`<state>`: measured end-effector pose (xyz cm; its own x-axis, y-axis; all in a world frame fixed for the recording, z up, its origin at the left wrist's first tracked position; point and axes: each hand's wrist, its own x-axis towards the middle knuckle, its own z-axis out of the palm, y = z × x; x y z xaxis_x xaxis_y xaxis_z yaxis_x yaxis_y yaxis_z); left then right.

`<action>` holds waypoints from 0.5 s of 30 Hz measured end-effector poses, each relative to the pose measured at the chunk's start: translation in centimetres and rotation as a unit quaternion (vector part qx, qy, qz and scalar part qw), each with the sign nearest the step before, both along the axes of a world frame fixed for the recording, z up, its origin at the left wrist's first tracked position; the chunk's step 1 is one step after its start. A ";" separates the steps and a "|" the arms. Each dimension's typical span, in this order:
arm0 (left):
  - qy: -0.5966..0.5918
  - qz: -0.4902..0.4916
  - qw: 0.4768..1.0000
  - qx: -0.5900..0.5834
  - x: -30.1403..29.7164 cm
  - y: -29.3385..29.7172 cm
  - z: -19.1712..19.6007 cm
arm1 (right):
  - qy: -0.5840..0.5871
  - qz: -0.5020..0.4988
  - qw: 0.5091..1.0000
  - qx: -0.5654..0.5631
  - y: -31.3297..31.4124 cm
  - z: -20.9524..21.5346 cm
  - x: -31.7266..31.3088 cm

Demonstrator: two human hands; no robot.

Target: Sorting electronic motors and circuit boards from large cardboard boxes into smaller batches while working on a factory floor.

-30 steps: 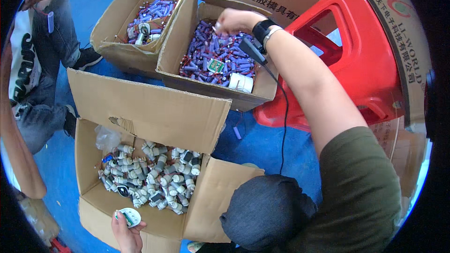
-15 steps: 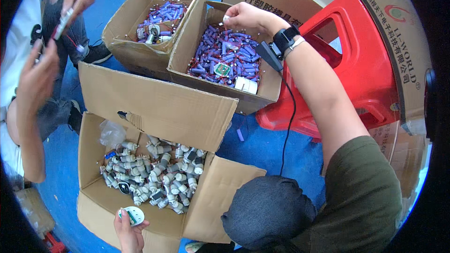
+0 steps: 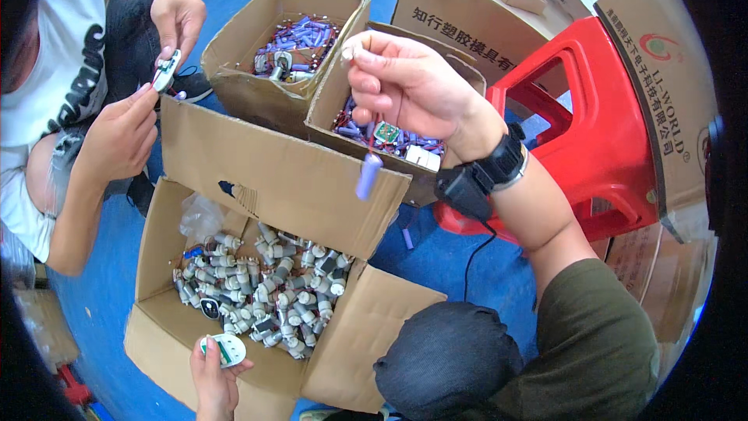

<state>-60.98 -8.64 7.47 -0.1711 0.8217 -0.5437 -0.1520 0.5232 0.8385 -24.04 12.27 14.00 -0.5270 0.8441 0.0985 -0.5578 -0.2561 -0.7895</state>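
At the upper centre of the frame, the right hand (image 3: pixel 401 82) is raised with its fingers pinched on thin wires, a purple battery cell (image 3: pixel 368 176) dangling below it over the cardboard flap. At the bottom left, the left hand (image 3: pixel 212 370) grips a small white oval part (image 3: pixel 223 349) beside the box of grey components (image 3: pixel 257 288).

the right hand (image 3: pixel 405 86) is out of the box of purple cells (image 3: pixel 389 129), where it reached a second ago, and now hangs raised above it. a purple cell (image 3: pixel 368 175) dangles below it, over the box's near wall. on the left, a co-worker's hands (image 3: pixel 148 86) have come into view, holding a small white part (image 3: pixel 165 70).
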 end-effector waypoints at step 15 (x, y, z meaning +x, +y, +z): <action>0.044 0.045 0.998 -0.001 0.0 -1.2 0.1 | -0.255 -0.081 0.961 0.065 0.0 -3.3 -4.0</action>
<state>-60.97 -9.83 7.53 -0.2906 0.8004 -0.5243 -0.1242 0.5117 0.8501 -28.06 12.31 10.67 -0.3967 0.9175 -0.0271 -0.1140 -0.0786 -0.9904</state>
